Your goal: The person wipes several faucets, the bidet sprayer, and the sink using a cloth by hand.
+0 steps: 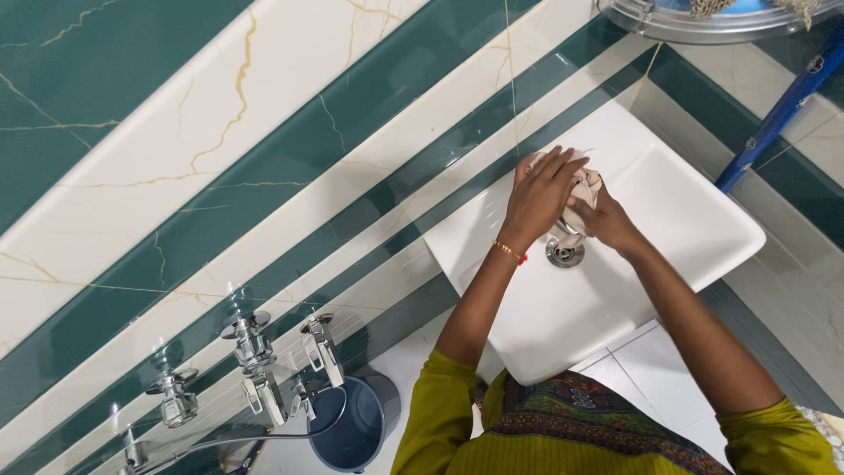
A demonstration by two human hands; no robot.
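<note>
Over sink (686,211), hands (538,195) hiding tap, cloth (587,186)

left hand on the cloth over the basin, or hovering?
Touching. The head view shows the left hand pressed flat onto the beige cloth, fingers overlapping it, above the white basin.

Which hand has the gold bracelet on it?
The left hand, the one lying on top of the beige cloth over the white sink. A thin gold bracelet circles its wrist. The right hand has a bare wrist.
</note>
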